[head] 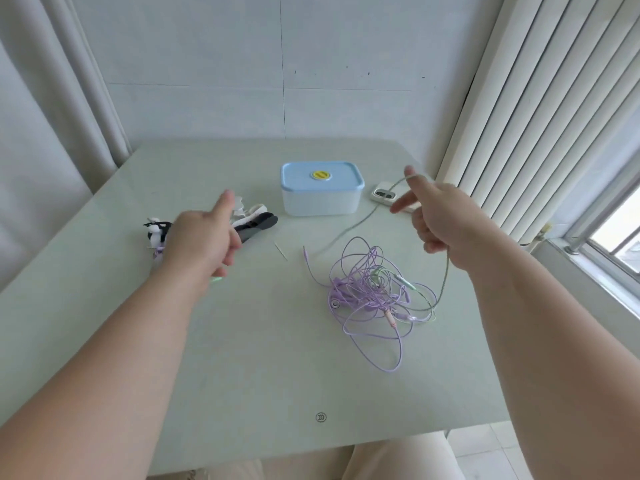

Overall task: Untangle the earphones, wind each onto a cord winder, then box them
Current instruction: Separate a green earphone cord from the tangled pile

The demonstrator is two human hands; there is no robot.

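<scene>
The right hand (pixel 437 216) pinches a green cord (pixel 349 227) raised off the table (pixel 242 358); the cord's other end runs into the purple tangle (pixel 372 296). The left hand (pixel 202 237) hovers open, index extended, above the winders (pixel 254 220); nothing is gripped. Risk: pulling the cord hard would likely tighten the knots or drag the tangle. The box (pixel 321 188) is lidded; contents cannot be determined.

The smooth tabletop (pixel 242 341) is pale grey-green. On it, right of centre, lies a lilac tangle of earphone cords (pixel 367 299) threaded with a pale green cord (pixel 445 271) (one plug pinkish). The far rectangular plastic box (pixel 322 202) is translucent white under a light blue lid (pixel 322 178) with a yellow round sticker (pixel 321 174). Left, the cord winders (pixel 256 221) are black and white.
</scene>
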